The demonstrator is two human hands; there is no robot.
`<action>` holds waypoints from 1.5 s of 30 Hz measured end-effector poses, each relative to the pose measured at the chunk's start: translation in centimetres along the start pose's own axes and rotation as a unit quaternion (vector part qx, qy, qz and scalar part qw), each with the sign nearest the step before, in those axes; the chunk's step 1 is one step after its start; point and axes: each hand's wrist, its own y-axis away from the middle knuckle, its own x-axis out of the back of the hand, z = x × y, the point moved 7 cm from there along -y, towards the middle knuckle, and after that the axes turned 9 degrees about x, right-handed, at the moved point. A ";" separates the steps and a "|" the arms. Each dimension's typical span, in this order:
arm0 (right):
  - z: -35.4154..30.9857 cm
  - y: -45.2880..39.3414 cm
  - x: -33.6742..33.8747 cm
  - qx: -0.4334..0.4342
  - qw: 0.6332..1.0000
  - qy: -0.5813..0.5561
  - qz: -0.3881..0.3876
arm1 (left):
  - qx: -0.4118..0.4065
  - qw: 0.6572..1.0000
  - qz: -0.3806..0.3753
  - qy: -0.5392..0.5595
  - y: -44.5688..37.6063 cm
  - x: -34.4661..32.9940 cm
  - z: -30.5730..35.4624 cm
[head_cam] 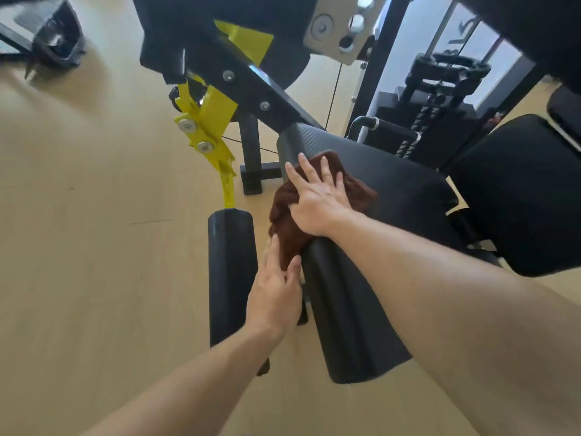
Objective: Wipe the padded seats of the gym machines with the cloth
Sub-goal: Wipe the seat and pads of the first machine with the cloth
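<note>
A brown cloth [284, 225] lies draped over the front left edge of the black padded seat [393, 190] of a gym machine. My right hand [317, 199] presses flat on the cloth, fingers spread, on top of the seat. My left hand [276, 287] pinches the cloth's hanging lower end beside the seat's rounded front edge. A black foam roller pad [231, 272] stands just left of my left hand, on a yellow lever arm [209, 127].
A black backrest pad [518, 190] rises to the right of the seat. The machine's black frame [239, 80] crosses overhead, and a weight stack [440, 99] stands behind. Another machine's base [50, 33] sits at the far left on the light wooden floor [94, 231].
</note>
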 end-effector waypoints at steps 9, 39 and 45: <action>-2.2 11.6 -0.9 0.003 0.996 -0.091 0.011 | -0.045 0.998 -0.043 0.018 7.2 -1.9 -2.5; 7.5 24.4 -3.3 -0.126 0.941 -0.235 -0.207 | -0.031 0.870 -0.022 -0.492 15.5 -10.8 5.3; 16.6 22.8 -1.8 -0.020 0.954 -0.242 -0.177 | 0.037 0.895 0.004 -0.444 14.0 -19.5 7.6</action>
